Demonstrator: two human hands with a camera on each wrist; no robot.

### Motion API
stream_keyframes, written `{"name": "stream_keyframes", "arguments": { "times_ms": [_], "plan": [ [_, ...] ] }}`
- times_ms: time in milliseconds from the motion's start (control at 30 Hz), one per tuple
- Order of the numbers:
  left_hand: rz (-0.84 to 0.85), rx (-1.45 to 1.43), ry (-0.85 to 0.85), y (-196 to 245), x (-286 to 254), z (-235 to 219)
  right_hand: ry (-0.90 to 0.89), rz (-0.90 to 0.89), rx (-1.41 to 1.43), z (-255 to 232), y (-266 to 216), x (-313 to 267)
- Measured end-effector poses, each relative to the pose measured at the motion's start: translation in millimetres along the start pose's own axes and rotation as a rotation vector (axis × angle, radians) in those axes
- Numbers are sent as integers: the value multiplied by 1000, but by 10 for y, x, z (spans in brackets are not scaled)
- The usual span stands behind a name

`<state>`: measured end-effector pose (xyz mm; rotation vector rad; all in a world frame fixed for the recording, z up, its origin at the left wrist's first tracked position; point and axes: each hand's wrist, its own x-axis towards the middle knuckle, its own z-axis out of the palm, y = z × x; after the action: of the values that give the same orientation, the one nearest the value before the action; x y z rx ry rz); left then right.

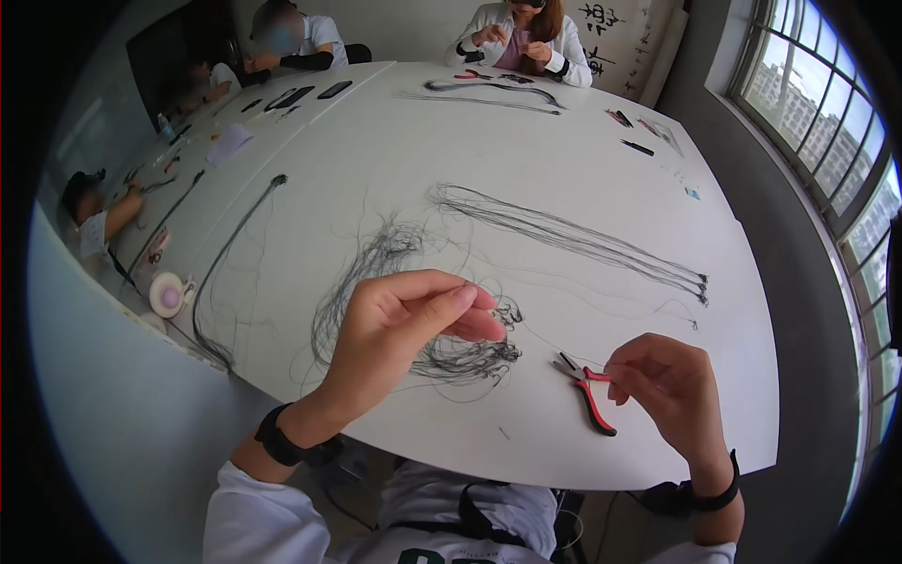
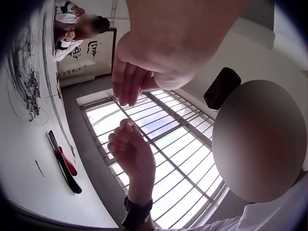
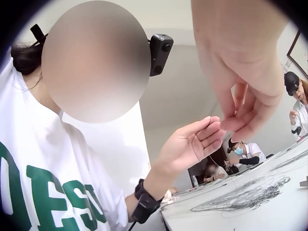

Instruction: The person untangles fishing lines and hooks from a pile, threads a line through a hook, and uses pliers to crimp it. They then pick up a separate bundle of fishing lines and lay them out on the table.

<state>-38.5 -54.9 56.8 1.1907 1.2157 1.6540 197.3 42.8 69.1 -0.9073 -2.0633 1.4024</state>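
Note:
My left hand (image 1: 399, 315) is raised over the near middle of the white table (image 1: 564, 188), thumb tip pressed to the index finger in a pinch. A thin fishing line (image 1: 564, 349) runs from beside its fingertips to my right hand (image 1: 662, 390), which pinches the line between thumb and curled index finger. The part inside the fingers is hidden. Under the left hand lies a tangled pile of dark fishing lines (image 1: 352, 296), with small hooks (image 1: 498, 357) gathered at its right end. Red-and-black pliers (image 1: 594, 404) lie just left of the right hand, jaws pointing away from me.
A straight bundle of hooked lines (image 1: 583, 235) stretches across the table's right half. Another long bundle (image 1: 230, 244) lies at left, near a round white device (image 1: 169, 294). Tweezers (image 1: 637, 148) lie at far right. Several people sit around the table, one person (image 1: 521, 42) opposite.

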Motion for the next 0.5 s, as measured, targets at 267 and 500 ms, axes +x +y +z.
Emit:
{"name": "stream_keyframes", "arguments": {
  "times_ms": [267,500],
  "plan": [
    [-80,54,98,-93,426,-420,314,-233,-360,-434,-129,168],
    [-184,29,-32,-139,669,-780,307,-177,-411,-882,-48,353]
  ]
}}
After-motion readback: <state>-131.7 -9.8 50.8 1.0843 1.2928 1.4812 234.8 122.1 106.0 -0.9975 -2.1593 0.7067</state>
